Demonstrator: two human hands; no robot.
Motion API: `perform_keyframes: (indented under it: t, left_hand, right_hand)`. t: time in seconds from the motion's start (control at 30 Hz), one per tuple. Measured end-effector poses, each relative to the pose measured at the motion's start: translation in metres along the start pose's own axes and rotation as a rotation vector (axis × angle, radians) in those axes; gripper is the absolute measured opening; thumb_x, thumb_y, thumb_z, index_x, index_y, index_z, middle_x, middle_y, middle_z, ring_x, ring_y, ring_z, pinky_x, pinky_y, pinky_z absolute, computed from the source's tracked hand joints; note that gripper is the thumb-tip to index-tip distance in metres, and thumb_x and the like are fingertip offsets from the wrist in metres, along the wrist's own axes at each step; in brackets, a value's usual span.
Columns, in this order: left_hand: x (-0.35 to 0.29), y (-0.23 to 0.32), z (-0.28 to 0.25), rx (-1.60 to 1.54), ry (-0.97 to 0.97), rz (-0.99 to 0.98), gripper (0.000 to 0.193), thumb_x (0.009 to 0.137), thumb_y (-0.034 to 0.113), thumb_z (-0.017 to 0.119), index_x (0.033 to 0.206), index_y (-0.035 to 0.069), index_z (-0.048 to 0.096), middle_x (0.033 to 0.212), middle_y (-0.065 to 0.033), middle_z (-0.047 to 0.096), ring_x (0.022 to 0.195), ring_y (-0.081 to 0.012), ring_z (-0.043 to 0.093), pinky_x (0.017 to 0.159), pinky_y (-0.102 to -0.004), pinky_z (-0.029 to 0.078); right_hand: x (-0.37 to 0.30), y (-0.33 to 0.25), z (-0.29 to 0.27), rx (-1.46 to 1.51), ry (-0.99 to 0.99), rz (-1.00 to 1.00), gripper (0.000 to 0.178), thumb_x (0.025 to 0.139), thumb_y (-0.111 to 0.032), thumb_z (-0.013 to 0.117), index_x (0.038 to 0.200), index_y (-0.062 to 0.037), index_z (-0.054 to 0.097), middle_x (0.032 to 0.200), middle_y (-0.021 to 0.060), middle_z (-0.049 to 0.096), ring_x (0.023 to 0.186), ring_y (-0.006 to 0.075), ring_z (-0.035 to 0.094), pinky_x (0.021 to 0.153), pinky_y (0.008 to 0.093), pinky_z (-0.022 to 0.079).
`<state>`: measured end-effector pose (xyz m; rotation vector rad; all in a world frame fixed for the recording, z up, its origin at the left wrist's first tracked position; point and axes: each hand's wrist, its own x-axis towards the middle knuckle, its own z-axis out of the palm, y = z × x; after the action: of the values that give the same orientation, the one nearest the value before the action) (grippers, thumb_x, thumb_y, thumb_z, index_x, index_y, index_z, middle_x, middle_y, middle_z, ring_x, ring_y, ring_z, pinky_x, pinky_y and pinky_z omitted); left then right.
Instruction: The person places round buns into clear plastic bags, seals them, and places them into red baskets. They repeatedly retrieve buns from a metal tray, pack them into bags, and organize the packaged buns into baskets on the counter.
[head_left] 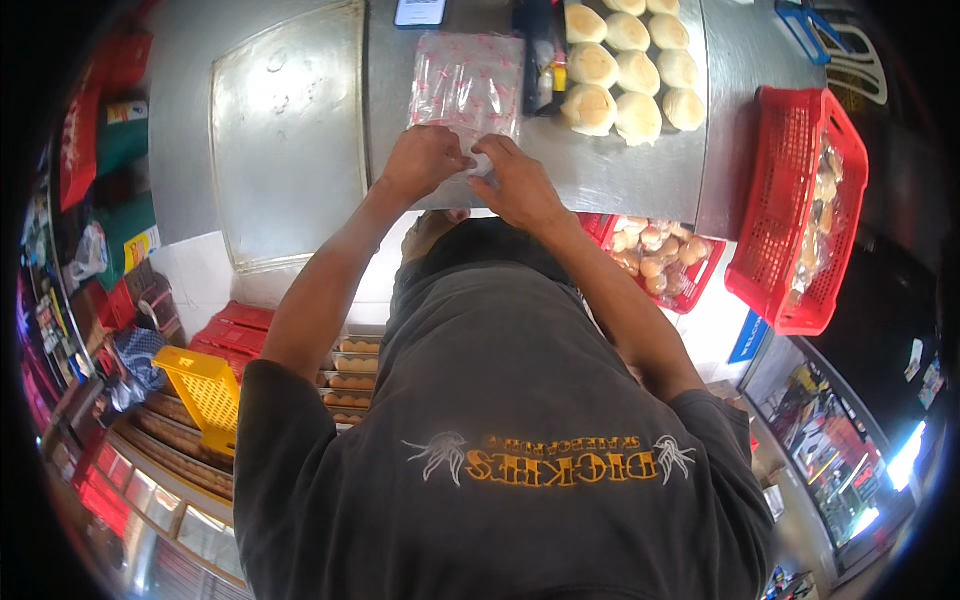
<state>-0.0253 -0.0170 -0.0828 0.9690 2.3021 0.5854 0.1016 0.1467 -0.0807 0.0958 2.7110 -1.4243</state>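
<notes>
Dark T-shirt (500, 360) fills the near middle, hiding much of the floor and shelf area; forearms run up from it to the table edge. Left hand (430, 160): fingers curled in, thumb close to forefinger, at the near end of a flat stack of clear plastic bags (468, 80) with pink print; undersides of the fingers hidden, so can't tell if it grips plastic. Right hand (515, 180): half curled, thumb and forefinger apart with whitish film between them; firm hold or just contact, can't tell. Bags lie on the steel table (620, 175), straight ahead of the body, near end partly covered by the hands; glare and creases blur where one bag ends. Brownish shape (430, 235) just below the hands, unidentifiable. Left of the bags, a metal sheet (290, 150), washed out by glare. Right of them, a dark item with a yellow patch (546, 75), kind unclear, then rows of pale buns (637, 72), cut off at the top. Phone (420, 12) beyond the bags, also cut off. Far right, red crate (765, 200) with wrapped goods, details smeared. Below table level, another red crate (712, 268) of bagged buns, partly hidden by table and right arm; lower left, trays of rolls (352, 382), partly behind the body, and a yellow crate (205, 390).
</notes>
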Motion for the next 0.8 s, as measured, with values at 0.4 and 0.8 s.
perform_keyframes:
  t: [0.4, 0.8]
  left_hand:
    - [-0.016, 0.001, -0.032, -0.572, 0.481, 0.066, 0.029, 0.103, 0.026, 0.064, 0.098, -0.002, 0.069, 0.088, -0.0088, 0.07, 0.078, -0.0208, 0.067, 0.074, -0.0342, 0.054]
    - [-0.02, 0.031, -0.092, -1.454, 0.791, 0.219, 0.035, 0.109, 0.035, 0.053, 0.106, 0.001, 0.061, 0.106, -0.0107, 0.066, 0.093, -0.0192, 0.068, 0.088, -0.0418, 0.06]
  right_hand:
    - [0.041, 0.011, 0.029, -0.318, 0.047, 0.168, 0.045, 0.096, -0.025, 0.062, 0.135, -0.0063, 0.052, 0.143, 0.0178, 0.051, 0.111, 0.0445, 0.065, 0.091, 0.0546, 0.055]
    - [0.086, -0.073, -0.053, 0.207, 0.027, 0.071, 0.094, 0.085, -0.043, 0.08, 0.154, 0.0027, 0.037, 0.148, 0.0246, 0.053, 0.137, 0.0383, 0.052, 0.114, 0.0458, 0.041]
